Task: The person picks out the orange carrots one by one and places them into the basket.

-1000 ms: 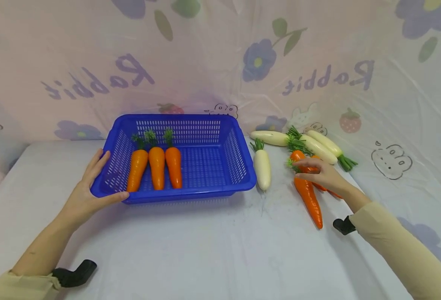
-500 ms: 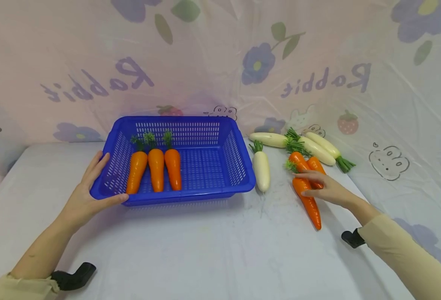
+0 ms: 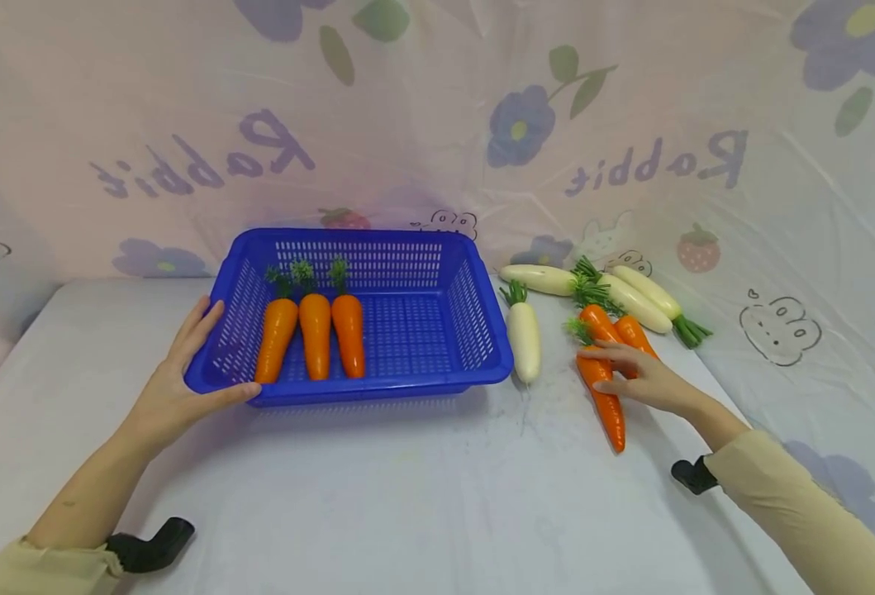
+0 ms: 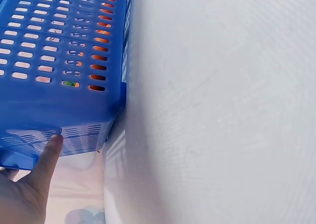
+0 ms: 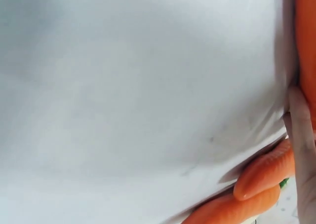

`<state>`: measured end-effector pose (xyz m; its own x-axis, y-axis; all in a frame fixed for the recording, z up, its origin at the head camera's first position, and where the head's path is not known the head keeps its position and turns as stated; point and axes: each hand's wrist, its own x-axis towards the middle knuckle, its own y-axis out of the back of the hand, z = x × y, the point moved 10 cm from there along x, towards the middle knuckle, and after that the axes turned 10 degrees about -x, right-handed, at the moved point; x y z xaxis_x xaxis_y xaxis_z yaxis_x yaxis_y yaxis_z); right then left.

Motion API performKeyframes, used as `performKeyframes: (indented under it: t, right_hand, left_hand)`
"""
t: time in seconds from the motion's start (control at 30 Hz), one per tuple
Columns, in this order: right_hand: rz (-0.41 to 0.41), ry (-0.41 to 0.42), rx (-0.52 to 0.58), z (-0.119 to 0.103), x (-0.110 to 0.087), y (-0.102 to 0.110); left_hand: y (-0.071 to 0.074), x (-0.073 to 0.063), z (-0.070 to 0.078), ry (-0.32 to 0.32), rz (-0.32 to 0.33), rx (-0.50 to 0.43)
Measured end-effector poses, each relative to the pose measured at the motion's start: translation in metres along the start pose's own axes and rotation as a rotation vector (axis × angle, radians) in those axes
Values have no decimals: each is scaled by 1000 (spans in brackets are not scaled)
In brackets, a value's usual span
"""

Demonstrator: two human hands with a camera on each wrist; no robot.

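Note:
My left hand (image 3: 173, 397) rests against the left end of a blue plastic basket (image 3: 392, 386), thumb at its front rim and fingers spread straight along its side. In the left wrist view, a finger (image 4: 51, 147) touches the perforated wall. Three orange carrots (image 3: 316, 339) with green tops lie side by side in the basket's left half. At the right, my right hand (image 3: 645, 380) holds a carrot (image 3: 611, 417) near its upper end, fingers over it and thumb on the near side. Two more carrots (image 3: 638, 333) lie just behind; the hand partly hides them.
A white radish (image 3: 524, 343) lies close to the basket's right end. Several more white radishes (image 3: 634, 302) with green leaves sit at the back right. Behind the white tabletop (image 3: 378, 496) hangs a patterned curtain (image 3: 407, 124).
My right hand has come down from the carrot's top to farther along its body, and that carrot has shifted slightly left. My left hand and the basket stay put.

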<state>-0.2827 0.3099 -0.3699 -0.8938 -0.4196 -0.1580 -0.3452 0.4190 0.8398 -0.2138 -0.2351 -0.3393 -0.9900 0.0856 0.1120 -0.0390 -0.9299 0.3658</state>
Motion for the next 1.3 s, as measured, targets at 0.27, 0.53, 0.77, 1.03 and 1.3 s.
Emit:
performKeyframes:
  t: [0.27,0.53,0.77,1.03,1.3]
  right_hand:
    - [32,-3,-43,-13,16,-2]
    - [48,6,-6,-16,32,-3]
    - [106,12,39,-21,40,4]
    - [185,13,65,-40,43,29]
    - [187,39,54,-54,50,42]
  left_hand:
    - [0,0,-1,8,2,5]
    - [1,2,-1,10,4,16]
    - [0,1,-1,10,2,8]
    - [0,1,-2,11,2,-2]
    - [2,2,-2,19,5,1]
